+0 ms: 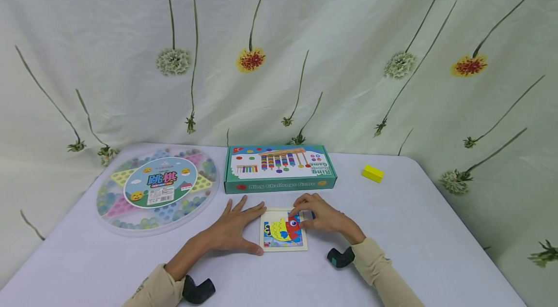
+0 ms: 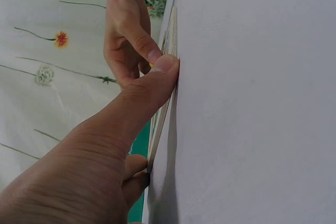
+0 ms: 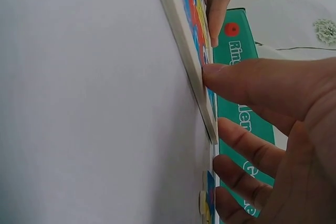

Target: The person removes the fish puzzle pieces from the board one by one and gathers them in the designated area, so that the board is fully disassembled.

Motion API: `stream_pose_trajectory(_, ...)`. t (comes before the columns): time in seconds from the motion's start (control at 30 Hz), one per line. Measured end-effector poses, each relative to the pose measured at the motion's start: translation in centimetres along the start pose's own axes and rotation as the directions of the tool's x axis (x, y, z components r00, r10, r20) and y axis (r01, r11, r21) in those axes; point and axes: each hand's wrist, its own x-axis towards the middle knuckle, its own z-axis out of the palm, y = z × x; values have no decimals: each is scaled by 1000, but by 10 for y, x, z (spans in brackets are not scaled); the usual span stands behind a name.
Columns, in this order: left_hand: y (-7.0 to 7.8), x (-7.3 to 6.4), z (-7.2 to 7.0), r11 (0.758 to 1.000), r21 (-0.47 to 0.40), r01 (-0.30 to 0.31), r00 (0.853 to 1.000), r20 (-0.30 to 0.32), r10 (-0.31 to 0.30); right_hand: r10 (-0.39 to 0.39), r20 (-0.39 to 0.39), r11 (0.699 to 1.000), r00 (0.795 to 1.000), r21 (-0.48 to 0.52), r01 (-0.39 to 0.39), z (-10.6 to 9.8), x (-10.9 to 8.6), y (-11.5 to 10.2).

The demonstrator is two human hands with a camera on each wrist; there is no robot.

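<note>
A square picture puzzle [image 1: 282, 230] in a pale wooden frame lies on the table, showing a yellow and red fish-like figure on blue. My left hand [image 1: 239, 226] is spread along its left side. Its thumb touches the near left corner, and its straight index finger reaches the far left corner. My right hand [image 1: 320, 215] bends over the puzzle's right side, its thumb and index fingertip apart on the picture by the red part. In the right wrist view the thumb [image 3: 231, 80] presses at the frame's edge. A small blue and yellow piece [image 3: 211, 195] lies beside the frame under the right fingers.
Behind the puzzle stands a green game box [image 1: 281, 184]. A round, clear Chinese checkers set [image 1: 115, 223] with marbles lies at the left. To the far right sits a yellow block [image 1: 372, 174]. A flowered curtain [image 1: 348, 55] hangs beyond the white table [image 1: 418, 220].
</note>
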Motion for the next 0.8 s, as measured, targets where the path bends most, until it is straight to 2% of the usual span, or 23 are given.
stream_pose_trajectory(0.23, 0, 0, 1, 1000, 1, 6, 1000, -2, -6, 5, -2, 1000, 1000, 11, -5, 0, 0, -1)
stream_pose_trajectory(0.5, -1, 1, 0, 1000, 10, 12, 1000, 2, -12, 50, -11, 997, 999, 63, -49, 0, -2, -7)
stream_pose_trajectory(0.8, 0, 1, 0, 1000, 0, 15, 1000, 1, -15, 25, -23, 997, 999, 71, -23, 1, -1, -3)
